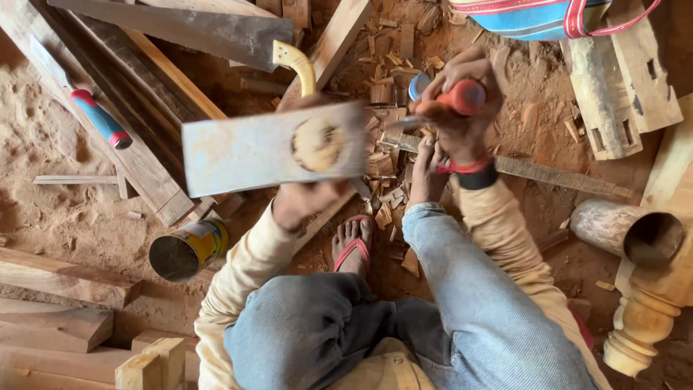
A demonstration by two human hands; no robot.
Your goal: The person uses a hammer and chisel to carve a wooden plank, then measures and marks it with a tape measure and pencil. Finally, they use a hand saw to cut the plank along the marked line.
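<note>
Planks [137,87] fill the upper left of the frame, lying on a sawdust floor [50,166]. Centre: a wide flat mallet [271,148], blurred, raised in the left hand [307,198], which is closed around its handle. Right of centre: the right hand [462,101] grips a chisel [458,100] by its orange handle, blade pointing left onto a wood strip [556,177]. One foot presses that strip; the other, in a red sandal [354,245], rests below. Chips [386,206] scatter around. Lower left, a tin can [186,249] lies on its side. Right edge: a turned post [642,325].
</note>
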